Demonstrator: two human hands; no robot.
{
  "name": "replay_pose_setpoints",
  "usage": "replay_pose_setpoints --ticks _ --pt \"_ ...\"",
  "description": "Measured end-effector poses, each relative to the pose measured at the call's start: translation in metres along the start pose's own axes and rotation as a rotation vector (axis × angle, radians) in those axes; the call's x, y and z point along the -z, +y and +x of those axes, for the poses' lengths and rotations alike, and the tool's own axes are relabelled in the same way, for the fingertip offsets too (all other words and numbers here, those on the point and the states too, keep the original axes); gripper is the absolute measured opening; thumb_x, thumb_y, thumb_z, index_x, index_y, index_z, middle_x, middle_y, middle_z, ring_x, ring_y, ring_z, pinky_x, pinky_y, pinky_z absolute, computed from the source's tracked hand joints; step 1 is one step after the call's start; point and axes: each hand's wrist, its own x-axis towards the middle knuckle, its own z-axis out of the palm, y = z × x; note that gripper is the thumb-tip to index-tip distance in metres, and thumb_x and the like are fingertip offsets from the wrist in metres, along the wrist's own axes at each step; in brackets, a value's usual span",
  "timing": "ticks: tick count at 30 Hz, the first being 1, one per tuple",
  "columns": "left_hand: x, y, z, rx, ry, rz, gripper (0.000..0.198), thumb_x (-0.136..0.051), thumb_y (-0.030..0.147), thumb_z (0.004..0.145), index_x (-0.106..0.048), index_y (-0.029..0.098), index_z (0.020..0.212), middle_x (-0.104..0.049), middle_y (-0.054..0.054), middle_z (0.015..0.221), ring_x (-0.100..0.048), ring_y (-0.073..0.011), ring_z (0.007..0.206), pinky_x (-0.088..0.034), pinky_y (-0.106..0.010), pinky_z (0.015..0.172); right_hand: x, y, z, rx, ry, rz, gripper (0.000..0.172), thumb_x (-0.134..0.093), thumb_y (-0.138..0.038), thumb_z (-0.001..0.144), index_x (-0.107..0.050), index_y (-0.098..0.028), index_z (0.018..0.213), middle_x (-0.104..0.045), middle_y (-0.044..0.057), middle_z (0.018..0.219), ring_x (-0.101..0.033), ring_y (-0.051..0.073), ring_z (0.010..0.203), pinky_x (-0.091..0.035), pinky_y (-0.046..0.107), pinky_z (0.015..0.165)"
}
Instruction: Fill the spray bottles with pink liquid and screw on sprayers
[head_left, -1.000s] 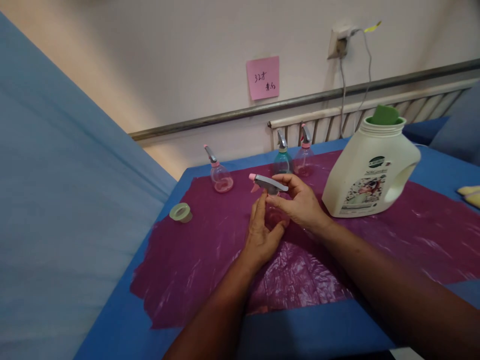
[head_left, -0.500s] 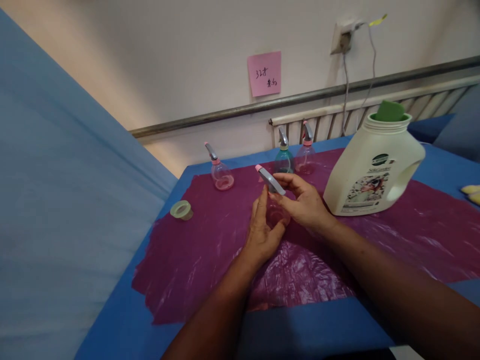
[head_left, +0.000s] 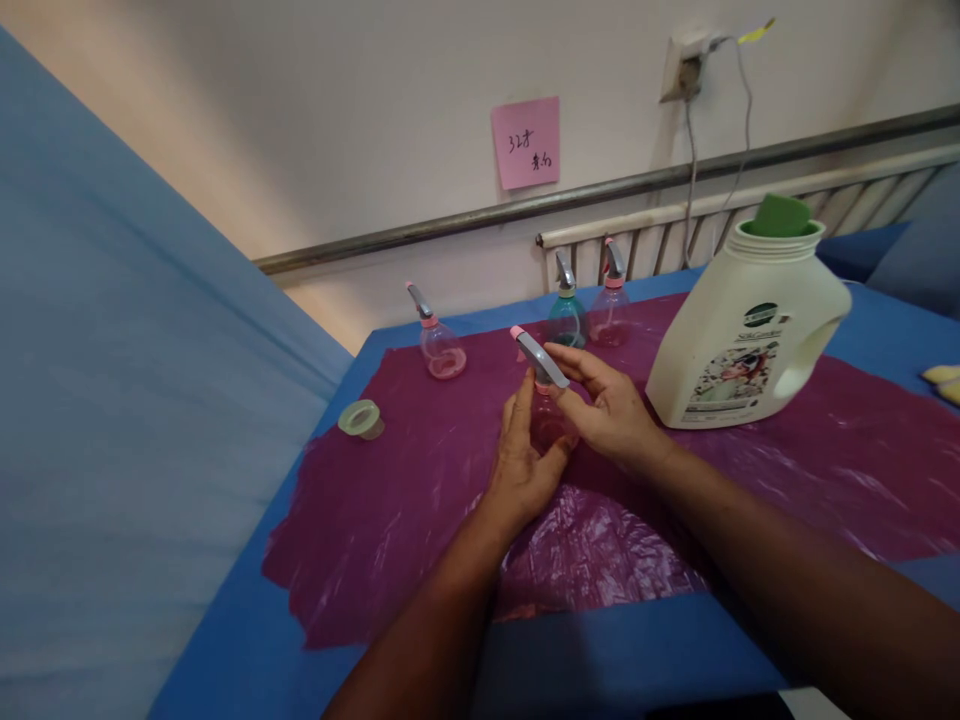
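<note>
Head view: nearest, the blue-covered table (head_left: 600,650) showed along the front edge of a purple plastic sheet (head_left: 375,510). On that sheet, between the hands, stood a clear, pink-collared trigger spray bottle (head_left: 546,422). The left hand (head_left: 520,472) cradled its body, fingers reaching up beside the neck, while the right hand (head_left: 611,408) grasped it around the collar, just under the grey trigger head (head_left: 541,360). A pale green cap (head_left: 360,419) lay well to the left; a cream detergent jug (head_left: 716,365) stood near the right hand. Farther back were a pink-liquid spray bottle (head_left: 444,352) and a teal spray bottle (head_left: 567,320). Beyond, a pink sticky note (head_left: 526,143) hung on the wall.
</note>
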Motion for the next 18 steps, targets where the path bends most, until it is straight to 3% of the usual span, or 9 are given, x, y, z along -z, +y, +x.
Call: replay_pose_setpoints --ticks 5,8,12,16,18 --pt "0.0 0.006 0.001 -0.044 0.0 0.064 0.098 -0.082 0.029 0.102 -0.025 0.046 0.18 -0.046 -0.011 0.173 -0.044 -0.0371 0.164 -0.037 -0.067 0.137 -0.002 -0.006 0.005 0.024 0.068 -0.134 0.038 -0.084 -0.042 0.096 -0.077 -0.03 0.131 -0.083 0.006 0.129 -0.078 0.026 0.117 -0.062 0.052 0.113" --pt "0.0 0.008 0.002 -0.045 0.005 0.062 0.097 -0.082 0.03 0.102 -0.027 0.046 0.18 -0.047 -0.011 0.172 -0.046 -0.0362 0.163 -0.037 -0.065 0.137 -0.003 -0.001 0.006 0.003 0.109 -0.133 0.044 -0.091 -0.041 0.089 -0.075 -0.029 0.128 -0.082 0.006 0.122 -0.077 0.026 0.111 -0.063 0.05 0.108" --pt "0.0 0.007 0.002 -0.035 0.002 0.066 0.097 -0.083 0.033 0.102 -0.027 0.043 0.18 -0.048 -0.012 0.171 -0.046 -0.0372 0.162 -0.037 -0.066 0.136 -0.001 0.006 0.004 -0.003 0.093 -0.114 0.059 -0.092 -0.039 0.088 -0.07 -0.029 0.142 -0.08 0.008 0.13 -0.076 0.027 0.12 -0.06 0.053 0.116" --pt "0.001 0.007 0.002 -0.053 -0.003 0.065 0.099 -0.083 0.033 0.101 -0.025 0.045 0.181 -0.047 -0.011 0.173 -0.046 -0.0365 0.162 -0.037 -0.065 0.136 0.0 0.006 -0.001 0.006 0.021 -0.044 0.058 -0.079 -0.039 0.101 -0.063 -0.033 0.156 -0.074 0.009 0.152 -0.07 0.029 0.142 -0.054 0.055 0.126" --pt "0.001 0.006 0.002 -0.063 -0.006 0.061 0.1 -0.083 0.032 0.101 -0.024 0.046 0.181 -0.045 -0.01 0.175 -0.046 -0.0359 0.162 -0.038 -0.065 0.136 0.0 0.003 -0.003 0.006 0.011 -0.059 0.054 -0.077 -0.039 0.102 -0.066 -0.033 0.155 -0.074 0.008 0.153 -0.07 0.03 0.143 -0.053 0.055 0.128"
